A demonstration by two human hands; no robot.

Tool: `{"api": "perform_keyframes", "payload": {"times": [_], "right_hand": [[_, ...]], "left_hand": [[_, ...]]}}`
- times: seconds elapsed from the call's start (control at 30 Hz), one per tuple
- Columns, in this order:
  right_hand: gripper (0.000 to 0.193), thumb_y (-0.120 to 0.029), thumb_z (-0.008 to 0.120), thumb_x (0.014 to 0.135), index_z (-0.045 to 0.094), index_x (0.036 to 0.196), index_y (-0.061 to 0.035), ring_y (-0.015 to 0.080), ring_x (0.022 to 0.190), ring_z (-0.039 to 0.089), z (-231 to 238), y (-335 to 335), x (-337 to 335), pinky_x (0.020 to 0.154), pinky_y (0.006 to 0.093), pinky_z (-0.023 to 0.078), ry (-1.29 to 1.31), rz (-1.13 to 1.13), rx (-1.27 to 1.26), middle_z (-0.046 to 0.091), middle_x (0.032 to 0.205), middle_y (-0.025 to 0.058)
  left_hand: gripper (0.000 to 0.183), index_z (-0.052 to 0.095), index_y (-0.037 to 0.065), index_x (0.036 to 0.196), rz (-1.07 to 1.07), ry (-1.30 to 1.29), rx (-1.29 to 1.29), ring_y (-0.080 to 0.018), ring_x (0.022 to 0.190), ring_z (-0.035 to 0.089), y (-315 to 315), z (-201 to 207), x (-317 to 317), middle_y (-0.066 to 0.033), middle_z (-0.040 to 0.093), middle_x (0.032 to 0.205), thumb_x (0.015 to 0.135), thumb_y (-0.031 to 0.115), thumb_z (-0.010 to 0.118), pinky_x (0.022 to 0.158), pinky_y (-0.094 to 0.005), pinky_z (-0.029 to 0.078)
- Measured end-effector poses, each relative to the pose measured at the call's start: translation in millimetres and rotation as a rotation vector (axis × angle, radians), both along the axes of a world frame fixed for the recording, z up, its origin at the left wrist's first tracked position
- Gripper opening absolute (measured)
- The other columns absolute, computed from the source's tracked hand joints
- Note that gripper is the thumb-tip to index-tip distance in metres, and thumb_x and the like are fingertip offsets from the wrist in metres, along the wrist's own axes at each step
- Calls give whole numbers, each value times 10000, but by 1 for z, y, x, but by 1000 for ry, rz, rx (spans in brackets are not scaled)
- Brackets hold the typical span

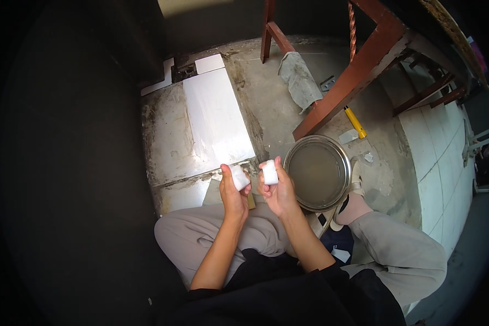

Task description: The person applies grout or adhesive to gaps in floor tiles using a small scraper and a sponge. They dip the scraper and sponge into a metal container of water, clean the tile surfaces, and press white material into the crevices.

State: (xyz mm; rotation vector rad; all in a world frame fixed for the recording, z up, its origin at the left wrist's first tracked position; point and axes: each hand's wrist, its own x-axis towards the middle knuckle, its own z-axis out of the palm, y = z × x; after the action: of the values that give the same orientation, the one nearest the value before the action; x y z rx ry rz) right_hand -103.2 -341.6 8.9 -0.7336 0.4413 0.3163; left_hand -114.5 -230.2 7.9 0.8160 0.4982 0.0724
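Grey floor point(269, 81) surrounds the metal basin point(318, 208) of murky liquid. Just left of the basin, your right hand point(280, 193) grips a white block point(270, 173) between thumb and fingers; farther left, your left hand point(234, 196) likewise grips another white piece point(238, 177). Below the basin, a dark blue item point(334, 239) bears pale marks too small to read
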Motion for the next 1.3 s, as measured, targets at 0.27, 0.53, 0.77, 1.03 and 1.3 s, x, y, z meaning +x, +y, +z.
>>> {"api": "perform_keyframes", "payload": {"times": [0.27,0.53,0.77,1.03,1.3], "right_hand": [[681,-653,272,927,542,853,-33,133,525,391,31,-45,-2,422,244,304,-327,219,323,492,673,87],[836,-798,272,792,535,768,-5,121,553,425,50,-68,-6,463,242,348,-699,370,591,468,655,63],[834,-808,324,763,566,756,-10,118,550,438,48,-86,-4,500,241,359,-832,360,528,508,651,50],[802,-796,376,759,575,756,-19,120,550,465,43,-103,4,529,243,362,-887,318,470,535,659,46],[675,-627,437,893,594,926,29,135,636,521,42,-129,11,553,246,411,-691,289,48,572,794,88]], "left_hand": [[521,534,45,1026,-162,89,230,-119,586,487,-4,-26,26,-19,503,726,946,551,436,513,-240,370],[415,542,65,925,-279,67,669,-97,608,497,-29,-40,77,-7,525,683,881,472,613,549,-226,383],[504,607,37,987,-439,-47,1308,-336,931,567,-61,-59,129,-169,587,975,744,460,736,797,-408,453],[519,612,63,1068,-491,-111,1659,-351,996,550,-82,-79,154,-169,562,1018,732,437,742,837,-438,467],[552,603,76,1101,-541,-75,1633,-344,1036,533,-76,-84,151,-164,543,1056,701,417,773,849,-427,470]]}}
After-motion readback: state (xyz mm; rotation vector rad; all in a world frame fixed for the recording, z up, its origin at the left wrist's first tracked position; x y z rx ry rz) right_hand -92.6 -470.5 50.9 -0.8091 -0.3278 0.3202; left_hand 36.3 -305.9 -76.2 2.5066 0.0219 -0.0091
